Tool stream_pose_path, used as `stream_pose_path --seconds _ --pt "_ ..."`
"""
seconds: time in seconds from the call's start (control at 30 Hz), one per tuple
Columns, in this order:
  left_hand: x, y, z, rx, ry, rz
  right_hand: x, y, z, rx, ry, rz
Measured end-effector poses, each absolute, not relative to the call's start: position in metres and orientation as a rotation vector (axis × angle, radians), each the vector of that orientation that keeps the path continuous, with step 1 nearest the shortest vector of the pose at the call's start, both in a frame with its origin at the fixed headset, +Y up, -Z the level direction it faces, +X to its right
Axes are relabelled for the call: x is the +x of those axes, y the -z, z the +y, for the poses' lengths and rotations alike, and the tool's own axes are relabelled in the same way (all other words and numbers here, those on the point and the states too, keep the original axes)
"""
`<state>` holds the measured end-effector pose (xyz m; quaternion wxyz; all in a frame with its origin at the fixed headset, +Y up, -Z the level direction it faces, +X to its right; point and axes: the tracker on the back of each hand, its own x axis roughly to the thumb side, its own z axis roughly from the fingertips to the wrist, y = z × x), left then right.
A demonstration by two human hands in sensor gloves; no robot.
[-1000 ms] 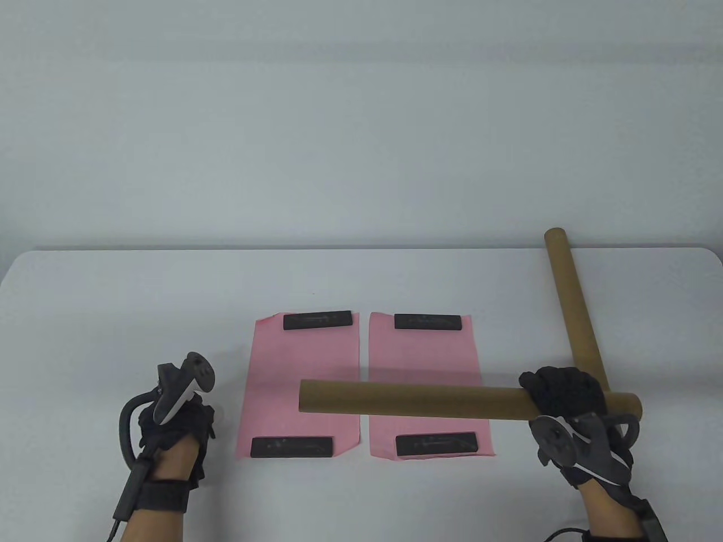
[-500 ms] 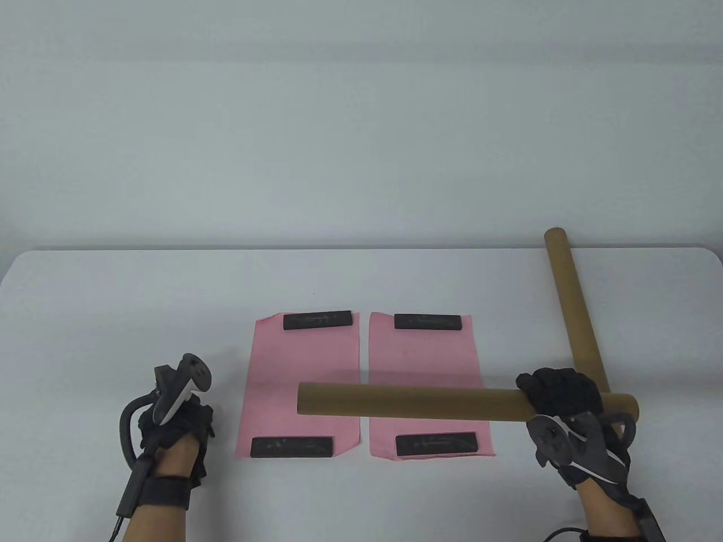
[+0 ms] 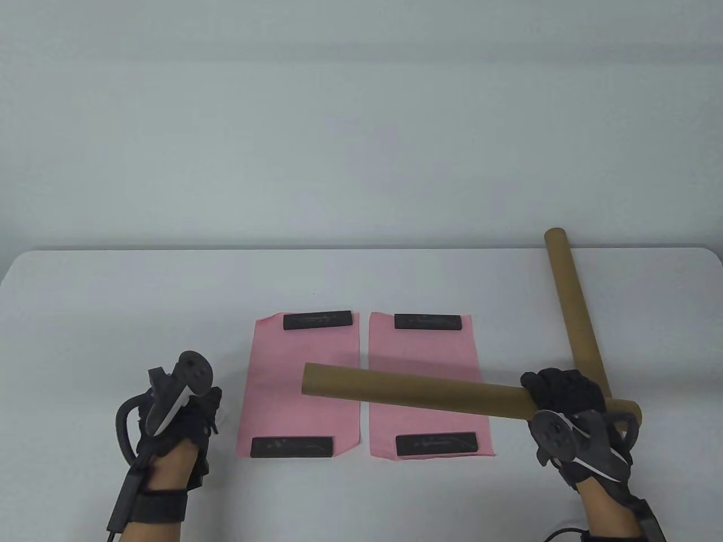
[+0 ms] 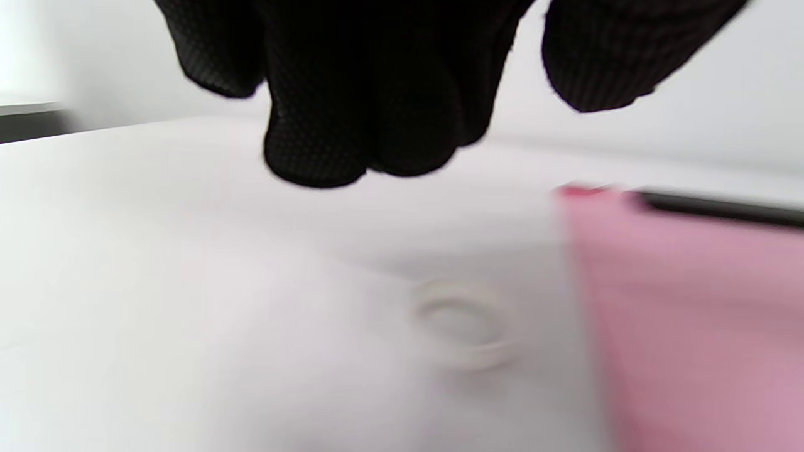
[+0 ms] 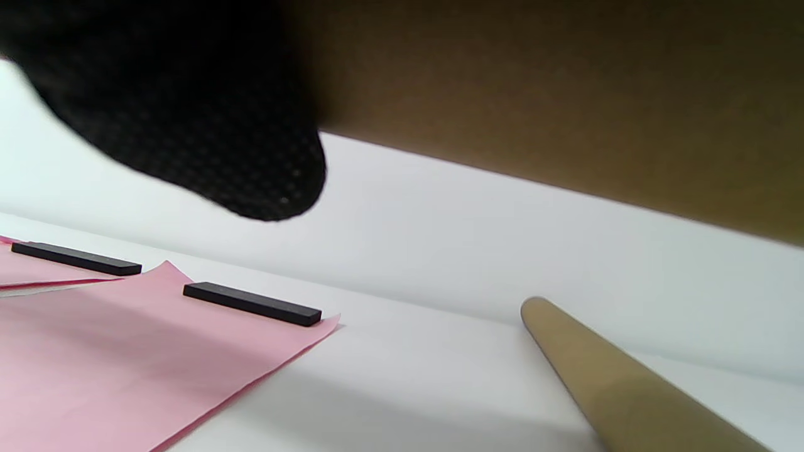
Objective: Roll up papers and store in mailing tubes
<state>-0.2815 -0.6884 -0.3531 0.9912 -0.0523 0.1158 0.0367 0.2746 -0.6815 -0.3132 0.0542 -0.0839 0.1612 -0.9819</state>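
Note:
Two pink papers lie side by side, the left paper (image 3: 299, 353) and the right paper (image 3: 423, 350); each is held flat by black bar weights at its far end (image 3: 317, 320) and near end (image 3: 436, 444). My right hand (image 3: 565, 392) grips a brown mailing tube (image 3: 418, 390) near its right end and holds it slanted above both papers; the tube fills the top of the right wrist view (image 5: 534, 94). A second tube (image 3: 573, 305) lies on the table behind my right hand. My left hand (image 3: 186, 415) is empty, left of the papers, fingers (image 4: 352, 125) curled above a whitish ring (image 4: 465, 326).
The white table (image 3: 113, 316) ends in a far edge near the second tube's far tip. The second tube (image 5: 615, 383) and a bar weight (image 5: 251, 304) on the right paper (image 5: 125, 364) show in the right wrist view.
The held tube's left end has swung away from me, so the tube now slants. My left hand has shifted slightly right and forward. Papers, weights and the second tube have not moved.

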Motion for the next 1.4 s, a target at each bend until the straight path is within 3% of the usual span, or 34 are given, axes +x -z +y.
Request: stream_pose_path --seconds 0.07,0.27,0.4,0.57,0.87,1.07,1.4 --pt "-0.265 0.346 -0.682 -0.054 -0.094 0.106 0.276 0.316 -0.683 -0.226 3.028 0.417" --pt "-0.235 0.332 -0.679 0.023 -0.139 -0.058 0.282 0.321 -0.686 -0.112 3.168 0.226" --pt "-0.223 0.328 -0.679 0.096 -0.095 -0.172 0.294 0.333 -0.696 0.166 3.35 0.044" --pt "-0.214 0.327 -0.682 0.078 -0.053 -0.218 0.302 0.358 -0.694 0.54 3.4 -0.239" --pt "-0.213 0.322 -0.68 0.086 -0.036 -0.234 0.287 0.411 -0.705 0.91 3.23 -0.621" --pt "-0.214 0.323 -0.683 0.065 -0.029 -0.223 0.276 0.435 -0.721 1.033 3.1 -0.683" --pt "-0.218 0.324 -0.682 0.06 -0.037 -0.212 0.278 0.447 -0.743 1.117 2.992 -0.72"
